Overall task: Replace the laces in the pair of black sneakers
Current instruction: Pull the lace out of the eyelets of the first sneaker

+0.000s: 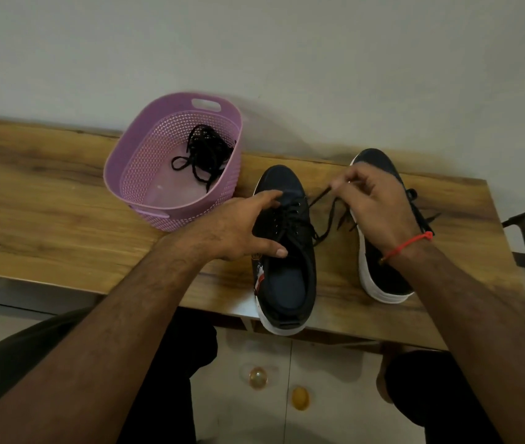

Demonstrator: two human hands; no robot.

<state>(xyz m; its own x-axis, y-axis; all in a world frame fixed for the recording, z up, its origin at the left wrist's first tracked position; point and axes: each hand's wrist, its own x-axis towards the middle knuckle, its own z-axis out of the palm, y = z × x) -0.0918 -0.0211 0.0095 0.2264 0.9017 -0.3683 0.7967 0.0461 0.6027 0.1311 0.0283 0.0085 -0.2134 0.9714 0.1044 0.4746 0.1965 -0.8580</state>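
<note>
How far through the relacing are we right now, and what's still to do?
Early, it seems. Nothing looks finished: the left sneaker still carries a lace through its eyelets, and a bundle of black laces sits in the pink basket. In hand: the left hand steadies that sneaker while the right hand pinches its lace end. The right sneaker also looks laced, untouched.

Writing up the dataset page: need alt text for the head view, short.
A person's right hand pinches a black lace pulled up from the left sneaker, which the left hand steadies on a wooden table. The second sneaker stands alongside; a pink basket holds more black laces.
</note>
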